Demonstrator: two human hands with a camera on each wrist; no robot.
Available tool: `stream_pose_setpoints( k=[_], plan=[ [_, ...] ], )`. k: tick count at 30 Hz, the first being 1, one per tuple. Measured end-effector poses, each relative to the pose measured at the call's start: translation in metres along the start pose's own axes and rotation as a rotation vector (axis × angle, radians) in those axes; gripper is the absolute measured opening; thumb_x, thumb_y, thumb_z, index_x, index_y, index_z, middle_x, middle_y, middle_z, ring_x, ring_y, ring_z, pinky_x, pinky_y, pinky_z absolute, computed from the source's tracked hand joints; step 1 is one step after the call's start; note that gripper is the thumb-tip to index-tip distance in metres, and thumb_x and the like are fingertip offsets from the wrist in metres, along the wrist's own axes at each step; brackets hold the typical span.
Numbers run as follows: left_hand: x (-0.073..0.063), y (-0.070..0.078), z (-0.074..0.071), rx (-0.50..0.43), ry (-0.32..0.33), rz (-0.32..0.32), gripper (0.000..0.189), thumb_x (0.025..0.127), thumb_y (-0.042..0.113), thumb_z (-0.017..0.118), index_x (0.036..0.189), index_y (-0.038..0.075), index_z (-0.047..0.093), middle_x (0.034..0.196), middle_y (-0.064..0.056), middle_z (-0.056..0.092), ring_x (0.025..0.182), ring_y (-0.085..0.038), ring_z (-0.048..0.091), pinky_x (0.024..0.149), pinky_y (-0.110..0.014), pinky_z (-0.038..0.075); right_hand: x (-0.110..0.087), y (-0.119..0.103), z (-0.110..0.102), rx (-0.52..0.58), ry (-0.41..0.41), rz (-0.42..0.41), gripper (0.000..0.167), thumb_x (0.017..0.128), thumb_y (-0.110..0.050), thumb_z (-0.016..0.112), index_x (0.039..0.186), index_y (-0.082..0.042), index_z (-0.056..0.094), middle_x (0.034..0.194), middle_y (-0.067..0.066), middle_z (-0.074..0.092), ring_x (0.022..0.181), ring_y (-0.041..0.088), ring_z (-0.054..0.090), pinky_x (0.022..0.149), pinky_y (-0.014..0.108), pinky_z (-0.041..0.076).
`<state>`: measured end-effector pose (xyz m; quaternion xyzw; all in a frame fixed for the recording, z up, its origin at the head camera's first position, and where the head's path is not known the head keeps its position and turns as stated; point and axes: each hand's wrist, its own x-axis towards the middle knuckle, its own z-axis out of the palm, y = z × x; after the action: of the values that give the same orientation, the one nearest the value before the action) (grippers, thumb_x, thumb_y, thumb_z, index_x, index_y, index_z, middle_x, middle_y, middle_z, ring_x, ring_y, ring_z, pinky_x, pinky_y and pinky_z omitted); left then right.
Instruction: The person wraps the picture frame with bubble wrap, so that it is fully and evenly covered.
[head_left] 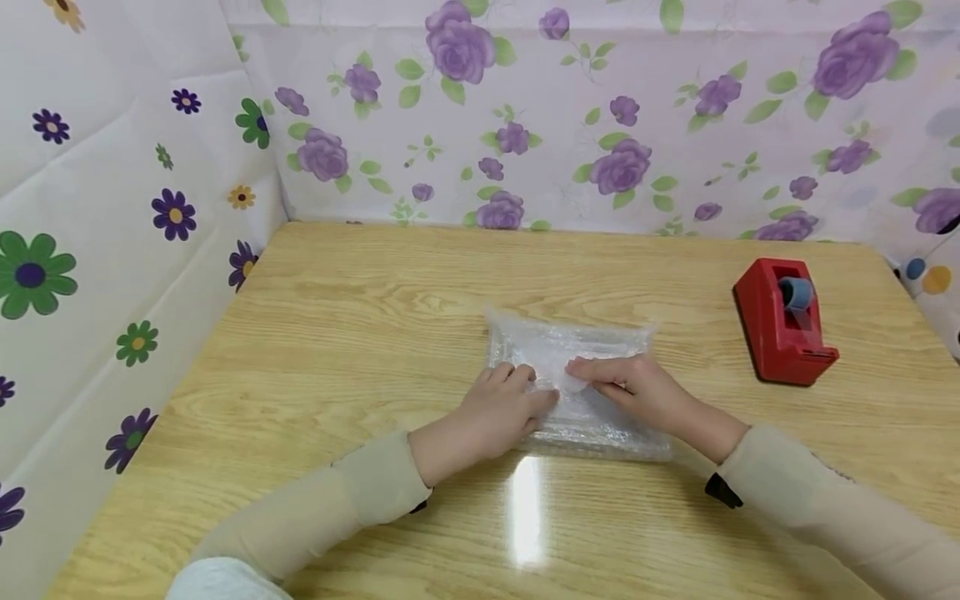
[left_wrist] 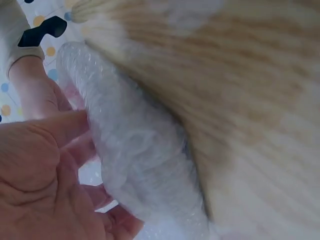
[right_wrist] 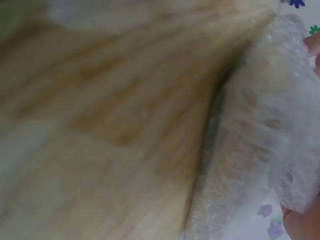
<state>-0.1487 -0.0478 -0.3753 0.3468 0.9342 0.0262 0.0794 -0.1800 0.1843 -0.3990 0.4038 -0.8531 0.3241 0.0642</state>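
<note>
A flat, roughly rectangular package in clear bubble wrap (head_left: 600, 437) lies on the table in the head view, its top turned up toward both hands. My left hand (head_left: 501, 410) rests on its left part with bent, spread fingers. From the right, my right hand (head_left: 637, 382) presses its fingertips near the middle of the top, where a whitish patch (head_left: 576, 382) of the wrapping shows beneath them. In the left wrist view the left thumb (left_wrist: 67, 127) touches the puffy edge of the wrap. What the wrap encloses is hidden.
On the right of the wooden table (head_left: 360, 333) stands a red tape dispenser (head_left: 783, 333) with a roll of tape (head_left: 797, 294) in it. Flower-printed cloth (head_left: 465, 125) hangs behind the table and along its left side.
</note>
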Motion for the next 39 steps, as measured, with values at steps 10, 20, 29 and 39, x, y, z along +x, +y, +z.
stream_pose_setpoints(
  k=[10, 20, 29, 39],
  plan=[
    [-0.004, 0.004, 0.019, -0.044, 0.322, -0.084, 0.054, 0.079, 0.033, 0.076, 0.098, -0.004, 0.042, 0.085, -0.008, 0.041, 0.072, -0.016, 0.044, 0.062, -0.022, 0.049, -0.002, 0.002, 0.007, -0.042, -0.022, -0.006, 0.034, 0.079, 0.015, 0.064, 0.108, -0.001, 0.071, 0.110, 0.015, 0.069, 0.102, 0.030, 0.066, 0.083, 0.040, 0.056],
    [-0.003, 0.005, 0.021, -0.114, 0.392, -0.130, 0.067, 0.074, 0.034, 0.078, 0.120, -0.001, 0.043, 0.117, -0.024, 0.041, 0.096, -0.032, 0.047, 0.061, -0.023, 0.052, 0.002, 0.000, 0.005, -0.095, -0.175, 0.041, 0.030, 0.084, 0.005, 0.065, 0.112, -0.004, 0.070, 0.114, 0.014, 0.067, 0.108, 0.030, 0.063, 0.088, 0.044, 0.053],
    [0.001, -0.003, 0.013, 0.012, 0.199, -0.134, 0.054, 0.081, 0.047, 0.068, 0.121, 0.013, 0.056, 0.145, -0.015, 0.040, 0.134, -0.036, 0.035, 0.115, -0.051, 0.026, 0.009, -0.008, -0.005, -0.138, -0.323, 0.042, 0.034, 0.086, 0.003, 0.062, 0.120, 0.000, 0.064, 0.123, 0.017, 0.061, 0.116, 0.033, 0.058, 0.096, 0.047, 0.049],
    [0.008, -0.004, 0.013, 0.003, 0.170, -0.113, 0.050, 0.081, 0.048, 0.066, 0.119, 0.017, 0.057, 0.138, -0.009, 0.049, 0.135, -0.031, 0.038, 0.118, -0.053, 0.016, -0.003, -0.026, -0.006, -0.337, -0.430, 0.079, 0.070, 0.084, -0.046, 0.067, 0.134, 0.002, 0.052, 0.141, 0.019, 0.047, 0.130, 0.037, 0.045, 0.099, 0.050, 0.046]
  ],
)
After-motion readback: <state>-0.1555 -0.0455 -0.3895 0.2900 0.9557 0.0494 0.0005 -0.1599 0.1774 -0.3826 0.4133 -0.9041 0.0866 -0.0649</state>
